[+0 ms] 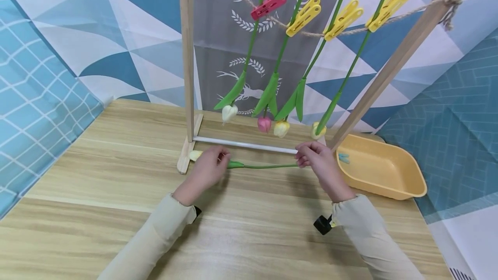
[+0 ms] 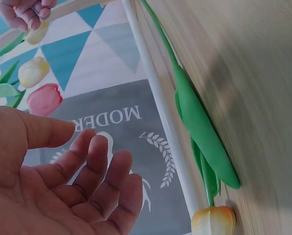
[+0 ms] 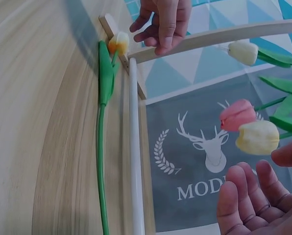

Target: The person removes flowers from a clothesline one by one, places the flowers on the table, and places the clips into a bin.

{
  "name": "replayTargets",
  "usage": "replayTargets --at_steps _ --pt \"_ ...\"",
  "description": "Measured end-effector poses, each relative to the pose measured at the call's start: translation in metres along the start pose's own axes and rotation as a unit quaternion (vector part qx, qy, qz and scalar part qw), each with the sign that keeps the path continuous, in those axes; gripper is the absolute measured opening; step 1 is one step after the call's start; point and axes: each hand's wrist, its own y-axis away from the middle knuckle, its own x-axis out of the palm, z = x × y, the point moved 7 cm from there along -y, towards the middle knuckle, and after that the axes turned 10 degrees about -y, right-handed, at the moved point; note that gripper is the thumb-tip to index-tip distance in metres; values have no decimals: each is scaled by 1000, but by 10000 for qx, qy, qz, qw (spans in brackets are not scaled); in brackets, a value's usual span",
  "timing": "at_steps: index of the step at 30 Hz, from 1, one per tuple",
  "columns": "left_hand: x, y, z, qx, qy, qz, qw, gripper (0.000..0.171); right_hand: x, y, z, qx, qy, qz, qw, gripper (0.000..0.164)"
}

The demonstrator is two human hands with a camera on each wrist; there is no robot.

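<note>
A tulip with a yellow-white bloom and green stem [image 1: 268, 167] lies on the wooden tabletop, along the front of a white rod [image 1: 245, 144]. My left hand [image 1: 208, 165] hovers over its bloom end, and my right hand [image 1: 319, 163] is over the stem end. In the left wrist view the left fingers [image 2: 114, 169] bend loosely around nothing, apart from the tulip's leaves [image 2: 205, 127]. The right hand [image 3: 263, 200] also holds nothing, its fingers relaxed. Several tulips hang bloom-down from a rope, among them a pink tulip [image 1: 264, 124], held by a pink clothespin [image 1: 270, 3] and yellow clothespins [image 1: 303, 16].
Wooden posts, a left post [image 1: 187, 55] and a slanting right post [image 1: 397, 68], carry the rope [image 1: 354, 32] above the table. At the right stands a yellow basin [image 1: 381, 163] with a small blue clothespin [image 1: 344, 158] inside. Patterned cloth [image 1: 151, 25] covers the back.
</note>
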Motion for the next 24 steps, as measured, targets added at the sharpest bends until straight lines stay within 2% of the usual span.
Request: replayTargets --at_steps 4,12,16,24 --pt "-5 2 4 -62 37 -55 10000 24 5 -1 1 -34 13 49 10000 30" --pt "-17 4 9 -256 230 -17 9994 25 13 0 5 -102 -138 125 9998 21" --pt "-24 4 11 -342 288 -76 9990 24 16 0 7 -103 -115 113 9998 23" --pt "-37 4 10 -317 489 -271 9979 24 22 1 16 -32 111 145 9998 28"
